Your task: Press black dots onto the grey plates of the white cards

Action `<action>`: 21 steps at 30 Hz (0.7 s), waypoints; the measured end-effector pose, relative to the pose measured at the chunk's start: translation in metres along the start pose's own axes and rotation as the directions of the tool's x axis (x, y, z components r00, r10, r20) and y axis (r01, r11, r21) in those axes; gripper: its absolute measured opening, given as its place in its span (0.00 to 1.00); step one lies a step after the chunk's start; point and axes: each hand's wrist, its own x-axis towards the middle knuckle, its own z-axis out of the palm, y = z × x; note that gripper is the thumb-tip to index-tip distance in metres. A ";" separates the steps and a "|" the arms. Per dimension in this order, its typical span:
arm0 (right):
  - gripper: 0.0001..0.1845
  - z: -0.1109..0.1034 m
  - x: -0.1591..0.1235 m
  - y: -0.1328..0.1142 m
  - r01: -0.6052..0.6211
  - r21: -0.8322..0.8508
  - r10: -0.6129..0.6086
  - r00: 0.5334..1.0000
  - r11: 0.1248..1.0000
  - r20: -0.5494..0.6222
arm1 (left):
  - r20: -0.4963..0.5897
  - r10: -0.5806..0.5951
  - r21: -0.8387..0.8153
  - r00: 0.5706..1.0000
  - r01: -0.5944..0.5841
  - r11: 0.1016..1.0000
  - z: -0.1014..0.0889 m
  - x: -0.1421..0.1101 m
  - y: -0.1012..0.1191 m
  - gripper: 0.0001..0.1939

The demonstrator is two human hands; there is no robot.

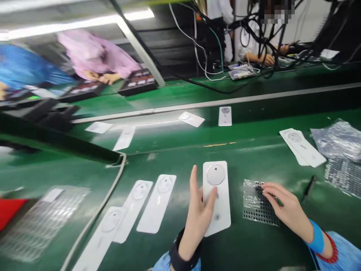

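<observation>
My left hand [199, 210] is at the left edge of a white rectangular panel [222, 203] with a round disc near its top. The thumb lies over the panel's face, the index finger points up beside it, and the other fingers are partly hidden at the edge. To the right, my right hand [287, 207] has thumb and index finger pinched at the upper right of a clear sheet with rows of small black dots [261, 214]. Whatever is between those fingertips is too small to make out.
Similar white panels [158, 205] lie to the left, with two overlapping panels [307, 148] at right. Several more sit farther back. A dark pen-like tool [309, 187], plastic bags [338, 139], a clear tray [47, 222] and a cable [96, 214] are around. People work opposite.
</observation>
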 end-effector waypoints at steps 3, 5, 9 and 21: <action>0.08 -0.013 0.027 -0.036 0.055 0.058 -0.053 0.998 0.997 -0.038 | 0.130 -0.076 -0.082 0.989 0.088 0.993 0.014 -0.013 0.017 0.30; 0.08 -0.017 0.040 -0.055 0.116 0.069 -0.114 0.993 0.991 -0.038 | 0.209 -0.060 -0.120 0.976 0.087 0.989 0.027 -0.022 0.028 0.19; 0.09 -0.016 0.049 -0.068 0.204 0.058 -0.204 0.979 0.977 -0.017 | 0.177 -0.058 -0.187 0.982 0.092 0.978 0.043 -0.037 0.044 0.12; 0.09 -0.022 0.047 -0.070 0.227 0.042 -0.225 0.974 0.973 -0.041 | 0.173 0.135 -0.131 0.976 -0.113 0.985 0.044 -0.041 0.033 0.10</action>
